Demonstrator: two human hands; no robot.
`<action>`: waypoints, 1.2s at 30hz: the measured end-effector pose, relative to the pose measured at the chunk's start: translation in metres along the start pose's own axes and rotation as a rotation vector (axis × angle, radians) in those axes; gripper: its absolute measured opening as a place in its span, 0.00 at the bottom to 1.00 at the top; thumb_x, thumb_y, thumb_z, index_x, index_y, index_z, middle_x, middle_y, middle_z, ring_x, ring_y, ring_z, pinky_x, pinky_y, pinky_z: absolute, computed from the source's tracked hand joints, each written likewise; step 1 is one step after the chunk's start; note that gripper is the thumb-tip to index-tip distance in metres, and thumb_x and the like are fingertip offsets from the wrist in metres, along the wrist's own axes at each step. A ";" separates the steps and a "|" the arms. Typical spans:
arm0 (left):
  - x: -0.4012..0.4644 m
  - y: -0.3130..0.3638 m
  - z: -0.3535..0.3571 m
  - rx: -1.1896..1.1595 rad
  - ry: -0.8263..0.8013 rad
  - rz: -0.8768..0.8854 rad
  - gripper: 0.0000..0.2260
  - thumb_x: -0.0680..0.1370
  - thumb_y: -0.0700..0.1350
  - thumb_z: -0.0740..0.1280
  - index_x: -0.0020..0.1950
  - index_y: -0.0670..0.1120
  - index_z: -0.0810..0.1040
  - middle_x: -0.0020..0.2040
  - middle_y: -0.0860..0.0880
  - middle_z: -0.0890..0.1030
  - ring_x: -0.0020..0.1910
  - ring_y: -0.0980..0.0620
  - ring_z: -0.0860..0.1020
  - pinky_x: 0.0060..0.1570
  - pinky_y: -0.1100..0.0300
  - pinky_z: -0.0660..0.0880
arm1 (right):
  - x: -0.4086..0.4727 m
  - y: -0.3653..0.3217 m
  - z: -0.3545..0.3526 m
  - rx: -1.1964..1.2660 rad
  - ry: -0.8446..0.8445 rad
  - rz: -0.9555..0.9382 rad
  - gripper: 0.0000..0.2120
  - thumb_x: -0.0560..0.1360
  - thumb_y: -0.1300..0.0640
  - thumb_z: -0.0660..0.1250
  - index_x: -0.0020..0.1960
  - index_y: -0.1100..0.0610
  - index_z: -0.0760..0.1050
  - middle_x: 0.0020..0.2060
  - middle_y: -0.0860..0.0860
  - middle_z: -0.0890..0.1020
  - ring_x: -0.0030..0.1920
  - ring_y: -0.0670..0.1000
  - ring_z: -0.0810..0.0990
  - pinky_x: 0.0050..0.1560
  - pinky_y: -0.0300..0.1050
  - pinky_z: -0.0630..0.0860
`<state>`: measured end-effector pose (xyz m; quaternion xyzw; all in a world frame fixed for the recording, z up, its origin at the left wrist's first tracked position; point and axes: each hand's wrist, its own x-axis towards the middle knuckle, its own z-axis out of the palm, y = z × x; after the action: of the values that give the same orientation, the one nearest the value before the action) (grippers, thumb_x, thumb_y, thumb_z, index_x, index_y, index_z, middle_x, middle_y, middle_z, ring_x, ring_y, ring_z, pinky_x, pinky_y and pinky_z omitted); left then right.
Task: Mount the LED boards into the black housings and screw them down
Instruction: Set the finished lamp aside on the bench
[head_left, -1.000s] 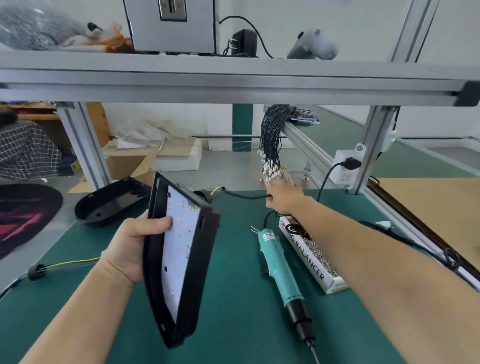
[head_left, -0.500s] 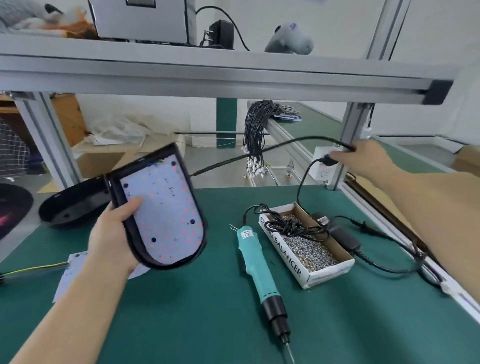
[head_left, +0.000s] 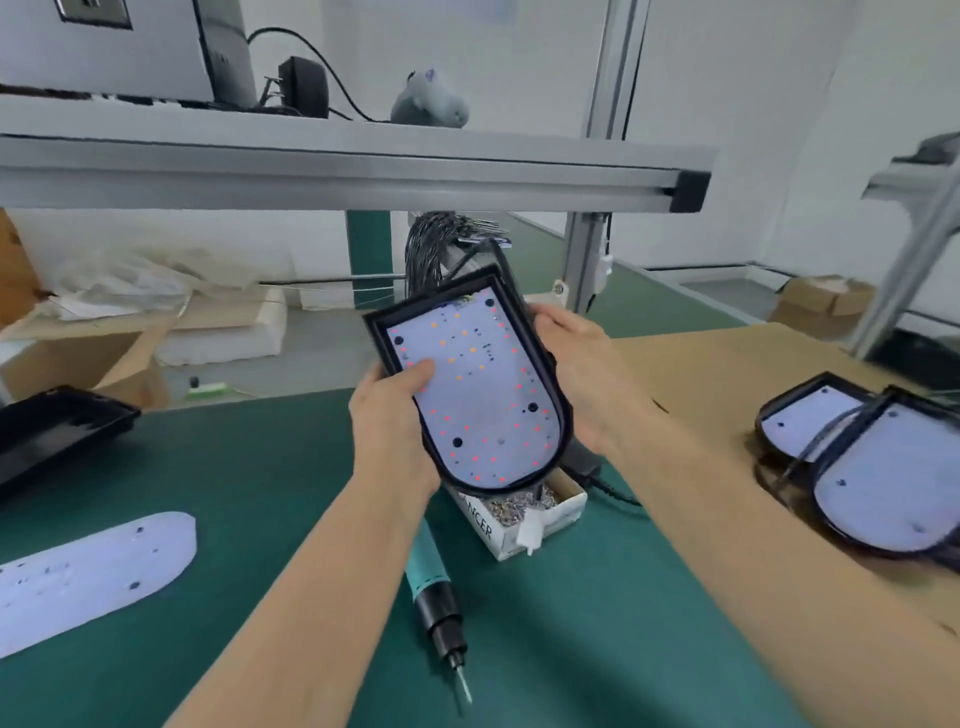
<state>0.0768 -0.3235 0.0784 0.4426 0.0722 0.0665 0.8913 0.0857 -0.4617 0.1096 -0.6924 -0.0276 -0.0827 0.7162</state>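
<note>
Green tabletop (head_left: 249, 467) under aluminium-frame shelf, white-walled workshop: both hands grip black housing (head_left: 545, 395) w/ LED board (head_left: 478, 395) aloft; left hand (head_left: 395, 415) thumb pressed on board, right hand (head_left: 576, 374) fingers hidden behind housing. Screw box (head_left: 519, 519) partly covered.

bare green mat (head_left: 270, 467) left; screwdriver (head_left: 434, 587) and screw box (head_left: 519, 519), partly hidden, block centre.

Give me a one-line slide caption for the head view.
Both hands, left hand and right hand, hold a black housing with its lit LED board above the screwdriver.
</note>
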 end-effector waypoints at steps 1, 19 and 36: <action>0.001 -0.005 0.010 0.016 -0.017 -0.026 0.08 0.76 0.33 0.63 0.44 0.45 0.76 0.40 0.45 0.82 0.37 0.46 0.81 0.43 0.47 0.80 | -0.005 0.001 -0.011 -0.001 0.026 0.005 0.13 0.82 0.52 0.57 0.55 0.55 0.78 0.50 0.51 0.83 0.48 0.49 0.81 0.53 0.47 0.76; -0.085 -0.179 0.165 1.226 -0.908 0.527 0.34 0.78 0.49 0.63 0.79 0.55 0.48 0.79 0.51 0.50 0.77 0.47 0.49 0.74 0.45 0.49 | -0.075 0.012 -0.270 -0.322 0.996 -0.112 0.25 0.82 0.61 0.54 0.78 0.51 0.54 0.73 0.48 0.66 0.60 0.49 0.71 0.55 0.43 0.67; -0.146 -0.264 0.165 1.779 -1.443 0.662 0.25 0.83 0.51 0.52 0.79 0.51 0.47 0.80 0.48 0.45 0.77 0.45 0.43 0.73 0.38 0.38 | -0.160 0.081 -0.362 -0.653 1.340 0.372 0.30 0.75 0.72 0.57 0.75 0.66 0.53 0.70 0.67 0.64 0.66 0.67 0.67 0.62 0.56 0.66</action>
<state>-0.0214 -0.6369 -0.0233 0.8375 -0.5427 -0.0446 0.0461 -0.0858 -0.8069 -0.0096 -0.6641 0.5550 -0.3666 0.3413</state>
